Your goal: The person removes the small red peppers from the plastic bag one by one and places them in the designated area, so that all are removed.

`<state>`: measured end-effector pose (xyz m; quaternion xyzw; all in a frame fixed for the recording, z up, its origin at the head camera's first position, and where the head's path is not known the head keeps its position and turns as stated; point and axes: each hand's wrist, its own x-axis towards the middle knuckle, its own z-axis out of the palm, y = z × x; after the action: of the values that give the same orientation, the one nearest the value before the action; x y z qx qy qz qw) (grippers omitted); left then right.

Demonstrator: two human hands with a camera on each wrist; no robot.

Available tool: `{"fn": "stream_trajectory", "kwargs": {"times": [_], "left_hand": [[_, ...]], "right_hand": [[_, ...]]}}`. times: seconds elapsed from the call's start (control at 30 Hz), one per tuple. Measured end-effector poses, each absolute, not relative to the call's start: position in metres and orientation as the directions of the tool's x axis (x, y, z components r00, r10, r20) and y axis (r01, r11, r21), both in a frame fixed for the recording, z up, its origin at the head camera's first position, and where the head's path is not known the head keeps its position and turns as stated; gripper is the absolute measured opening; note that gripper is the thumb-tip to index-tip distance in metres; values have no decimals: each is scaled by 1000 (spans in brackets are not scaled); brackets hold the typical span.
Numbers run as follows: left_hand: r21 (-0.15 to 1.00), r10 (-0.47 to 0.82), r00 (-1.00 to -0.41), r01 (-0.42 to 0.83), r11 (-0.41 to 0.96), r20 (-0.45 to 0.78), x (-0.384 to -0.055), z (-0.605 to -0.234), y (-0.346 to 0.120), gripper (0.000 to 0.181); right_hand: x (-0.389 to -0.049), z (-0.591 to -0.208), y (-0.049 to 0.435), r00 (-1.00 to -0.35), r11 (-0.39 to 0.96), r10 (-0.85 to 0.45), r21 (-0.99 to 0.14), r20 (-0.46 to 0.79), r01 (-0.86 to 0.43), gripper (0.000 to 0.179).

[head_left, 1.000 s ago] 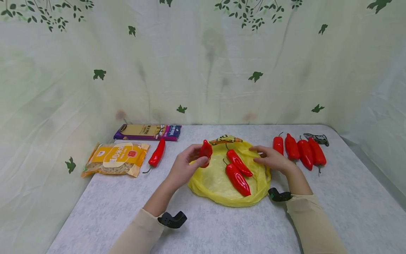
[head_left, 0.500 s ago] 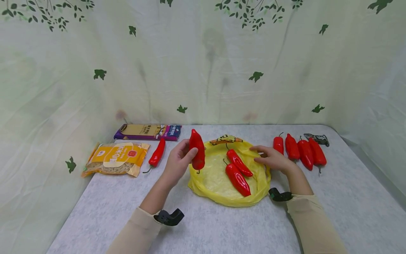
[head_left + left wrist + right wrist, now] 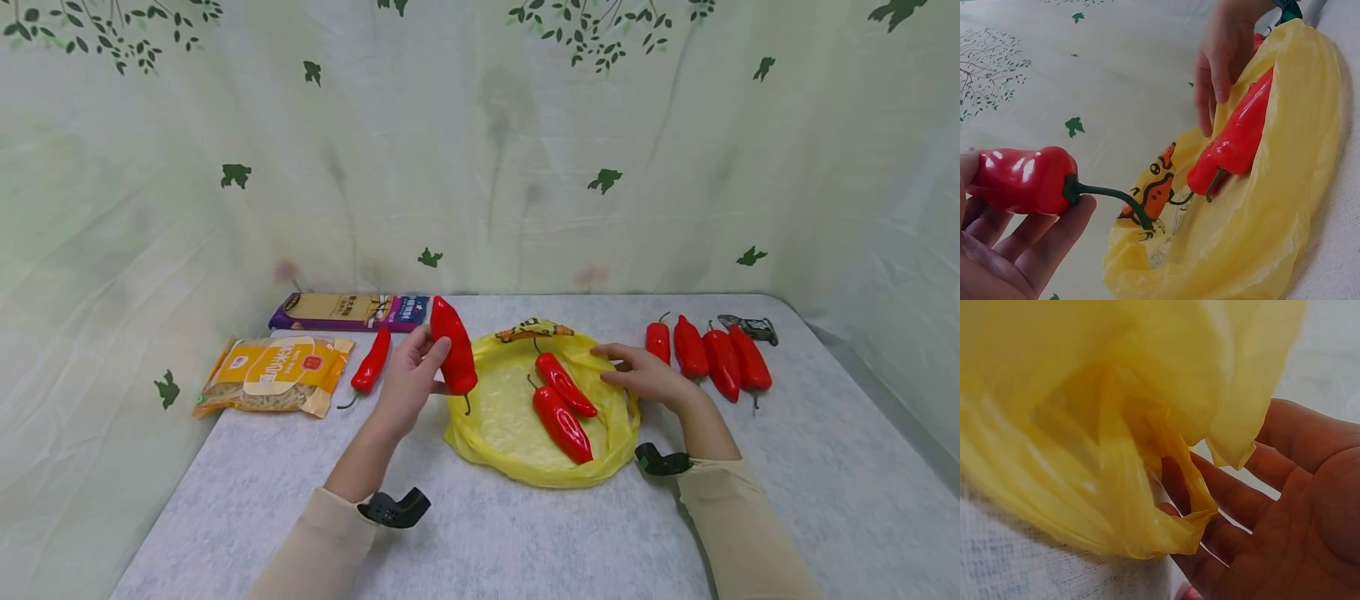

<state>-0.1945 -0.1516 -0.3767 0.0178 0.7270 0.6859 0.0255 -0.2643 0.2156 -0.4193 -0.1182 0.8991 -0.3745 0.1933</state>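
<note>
My left hand (image 3: 405, 379) pinches a red pepper (image 3: 453, 348) between thumb and fingers, above the left rim of a yellow plastic bag (image 3: 491, 454). In the left wrist view, this pepper's green stem (image 3: 1110, 192) points toward the bag. The bag lies spread on the table, its mouth turned up. Two more red peppers (image 3: 562, 423) lie inside it. At the bag's right rim is my right hand (image 3: 643, 372). In the right wrist view, its fingers (image 3: 1235, 499) are fairly straight against the bag's edge and partly hidden by the plastic.
Several red peppers (image 3: 722, 364) lie in a row at right, beside a small black packet (image 3: 750, 327). At left are one red pepper (image 3: 372, 362), an orange food bag (image 3: 277, 375) and a purple-and-gold package (image 3: 348, 312). A printed curtain (image 3: 480, 167) hangs behind the table.
My left hand has drawn back leftward from over the bag with the pepper, which has turned so its stem hangs down. My right hand and the peppers in the bag have not moved.
</note>
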Motion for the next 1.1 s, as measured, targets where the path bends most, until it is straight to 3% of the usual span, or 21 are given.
{"fn": "stream_trajectory", "kwargs": {"times": [0.47,0.83,1.1], "left_hand": [[987,-71,-997,-34,156,-23,-201,-380,-162,72],[963,-198,-977,-128,237,-81,-211,-386,-173,75],[935,-266,-963,-135,329,-45,-215,-396,-181,71]], "right_hand": [[-264,-422,216,-900,678,-352,-733,-255,-57,58],[-263,-421,216,-898,669,-363,-741,-249,-65,58],[-262,-419,218,-895,658,-379,-749,-237,-81,55]]}}
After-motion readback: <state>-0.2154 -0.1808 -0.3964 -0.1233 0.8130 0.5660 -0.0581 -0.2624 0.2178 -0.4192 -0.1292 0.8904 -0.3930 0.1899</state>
